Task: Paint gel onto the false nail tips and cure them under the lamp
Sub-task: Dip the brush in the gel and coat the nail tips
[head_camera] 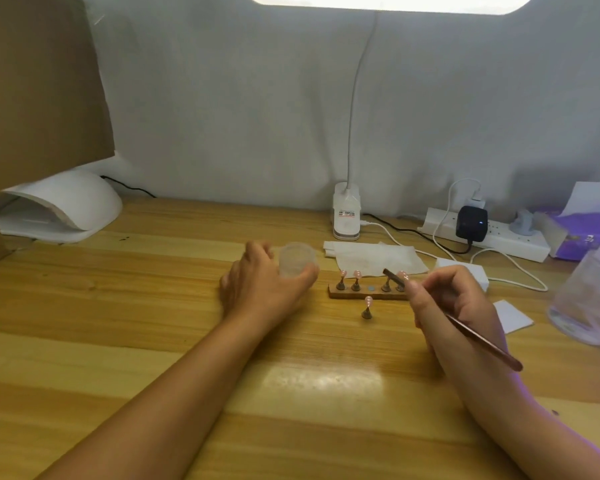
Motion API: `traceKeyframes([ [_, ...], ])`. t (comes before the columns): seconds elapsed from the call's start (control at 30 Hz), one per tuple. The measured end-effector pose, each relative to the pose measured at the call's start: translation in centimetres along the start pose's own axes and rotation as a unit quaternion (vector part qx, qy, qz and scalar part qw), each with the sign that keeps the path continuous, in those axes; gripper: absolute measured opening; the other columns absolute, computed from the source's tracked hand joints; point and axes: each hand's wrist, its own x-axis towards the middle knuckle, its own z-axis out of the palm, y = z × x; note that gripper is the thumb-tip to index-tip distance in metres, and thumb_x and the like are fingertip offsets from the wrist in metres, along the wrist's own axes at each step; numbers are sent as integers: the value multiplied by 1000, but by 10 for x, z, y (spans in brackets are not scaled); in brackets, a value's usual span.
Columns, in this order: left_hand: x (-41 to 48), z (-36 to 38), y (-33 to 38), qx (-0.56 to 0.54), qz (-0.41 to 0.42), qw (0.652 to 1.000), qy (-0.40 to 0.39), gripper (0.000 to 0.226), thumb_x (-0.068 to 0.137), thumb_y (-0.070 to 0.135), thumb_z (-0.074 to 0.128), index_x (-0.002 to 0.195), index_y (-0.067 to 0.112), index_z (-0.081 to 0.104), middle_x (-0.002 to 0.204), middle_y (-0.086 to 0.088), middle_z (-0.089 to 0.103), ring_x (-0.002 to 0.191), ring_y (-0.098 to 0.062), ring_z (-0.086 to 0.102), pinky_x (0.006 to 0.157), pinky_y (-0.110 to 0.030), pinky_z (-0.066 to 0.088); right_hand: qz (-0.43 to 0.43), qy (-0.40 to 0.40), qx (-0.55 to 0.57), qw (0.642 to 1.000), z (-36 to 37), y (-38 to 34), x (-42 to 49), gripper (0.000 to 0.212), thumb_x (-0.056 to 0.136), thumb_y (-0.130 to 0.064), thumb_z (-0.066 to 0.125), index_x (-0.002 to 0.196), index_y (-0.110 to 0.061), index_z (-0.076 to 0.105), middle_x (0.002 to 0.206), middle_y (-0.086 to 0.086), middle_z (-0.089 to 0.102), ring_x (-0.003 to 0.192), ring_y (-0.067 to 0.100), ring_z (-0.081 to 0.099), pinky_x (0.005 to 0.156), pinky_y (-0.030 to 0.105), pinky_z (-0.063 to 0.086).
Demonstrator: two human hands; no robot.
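Our left hand (pixel 257 282) grip wraps a small clear jar (pixel 297 259) on the counter (pixel 153 306) | right hand (pixel 454 306) pinches a brush (pixel 465 327) | pink nail tips (pixel 357 273) stand on a holder (pixel 368 292) between them
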Motion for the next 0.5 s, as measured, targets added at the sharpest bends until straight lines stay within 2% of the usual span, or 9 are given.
traceKeyframes([
  [0.03, 1, 2, -1, 0, 3, 1000, -24, 68, 74, 65, 70, 124, 27, 44, 127, 7, 57, 117, -19, 51, 102, -37, 35, -13, -6, -17, 1000, 1, -1, 0, 13, 85, -42, 59, 88, -30, 56, 76, -8, 65, 66, 6, 61, 58, 23, 48],
  [0.1, 1, 4, -1, -21, 28, 999, -31, 54, 75, 60, 71, 113, 32, 45, 118, 9, 60, 108, -17, 54, 101, -40, 39, -33, -18, -39, 999, 1, -2, -1, 6, 87, -33, 62, 91, -30, 58, 83, -9, 66, 77, 9, 64, 66, 31, 55],
  [0.2, -1, 3, 1, -69, 59, 996, 18, 52, 74, 49, 77, 106, 29, 41, 107, 8, 56, 102, -19, 53, 91, -42, 47, -65, -36, -45, 996, 1, -5, -3, 19, 89, -18, 63, 101, -31, 58, 90, -12, 67, 87, 10, 65, 70, 37, 58],
  [0.27, -5, 3, 5, -71, 104, 989, 76, 56, 70, 46, 78, 103, 26, 37, 102, 8, 49, 98, -18, 47, 83, -39, 47, -101, -28, -47, 993, 3, -8, -5, 19, 92, -13, 61, 105, -26, 59, 88, -12, 67, 89, 8, 66, 72, 32, 58],
  [0.4, -18, 4, 11, -28, 241, 962, 127, 61, 65, 55, 72, 100, 27, 30, 94, 9, 36, 87, -13, 38, 70, -32, 43, -227, 26, -78, 970, 8, -21, -11, 21, 85, -22, 49, 104, -17, 58, 86, -10, 66, 84, 3, 65, 71, 12, 52],
  [0.43, -20, 4, 11, -14, 269, 954, 132, 62, 65, 55, 72, 100, 25, 30, 94, 8, 36, 86, -14, 38, 69, -31, 42, -242, 39, -89, 965, 9, -24, -11, 23, 85, -21, 48, 104, -15, 58, 85, -5, 67, 81, 4, 64, 70, 10, 50],
  [0.5, -22, 4, 11, -6, 296, 945, 139, 61, 67, 53, 72, 100, 19, 34, 94, 8, 36, 85, -15, 39, 68, -32, 42, -206, 3, -55, 977, 12, -30, -5, 24, 88, -14, 48, 108, -7, 60, 86, 15, 70, 72, 9, 59, 66, 8, 45],
])
